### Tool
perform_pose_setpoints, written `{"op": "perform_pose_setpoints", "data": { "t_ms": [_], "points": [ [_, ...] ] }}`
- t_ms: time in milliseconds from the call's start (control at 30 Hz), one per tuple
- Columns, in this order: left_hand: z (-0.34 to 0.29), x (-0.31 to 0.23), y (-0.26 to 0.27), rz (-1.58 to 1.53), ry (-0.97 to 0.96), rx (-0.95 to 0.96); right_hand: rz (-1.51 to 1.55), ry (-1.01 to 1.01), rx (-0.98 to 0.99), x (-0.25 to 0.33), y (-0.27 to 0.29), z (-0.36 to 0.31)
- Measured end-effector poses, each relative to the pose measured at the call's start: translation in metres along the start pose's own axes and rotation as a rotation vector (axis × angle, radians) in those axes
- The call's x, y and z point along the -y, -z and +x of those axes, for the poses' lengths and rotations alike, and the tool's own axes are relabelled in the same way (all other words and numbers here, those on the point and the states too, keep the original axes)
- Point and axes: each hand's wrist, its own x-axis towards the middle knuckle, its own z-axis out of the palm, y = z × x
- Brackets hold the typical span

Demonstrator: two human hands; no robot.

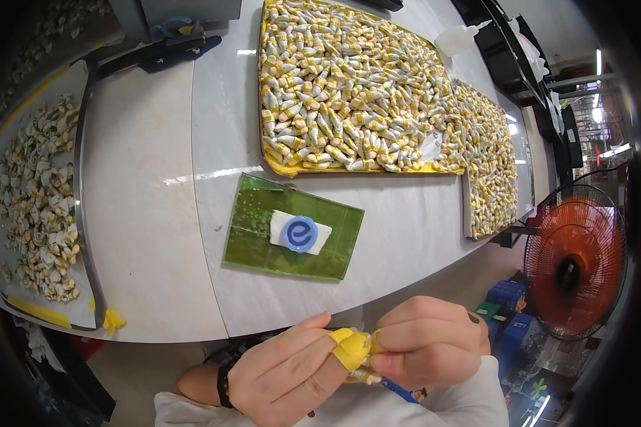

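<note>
Orange-bladed fan, blue boxes beside it, white bottle

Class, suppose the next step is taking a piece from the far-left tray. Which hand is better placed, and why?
Probably the left hand: it lies nearer the far-left tray, while the right hand sits farther across, beyond it. Both look occupied, though.

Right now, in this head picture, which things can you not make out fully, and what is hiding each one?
All in the head view:
1. Small wrapped piece between the left hand and the right hand: mostly hidden by the hands; the exact grip cannot be told.
2. Large tray: far left corner cut off by the upper edge.
3. White slab: middle covered by the blue disc.
</note>
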Motion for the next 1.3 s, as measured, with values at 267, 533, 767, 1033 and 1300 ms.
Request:
{"op": "perform_pose_setpoints", "data": {
  "t_ms": [267, 533, 767, 1033, 1300],
  "points": [
    [-0.001, -0.003, -0.008, 0.078, 0.080, -0.021, -0.041, -0.019, -0.026, 0.004, 0.000, -0.001],
    [-0.005, -0.008, -0.002, 0.012, 0.124, 0.088, -0.081, -0.013, -0.072, 0.008, -0.003, -0.009],
    [-0.004, 0.001, -0.018, 0.052, -0.030, -0.087, -0.120, 0.034, -0.075, 0.004, -0.004, -0.012],
    [-0.007, -0.007, -0.008, -0.029, 0.184, 0.022, -0.103, -0.007, -0.109, 0.004, -0.004, -0.021],
    [0.000, 0.006, 0.003, -0.621, 0.456, 0.258, 0.143, 0.036, -0.038, -0.015, 0.006, -0.030]
  ]
}}
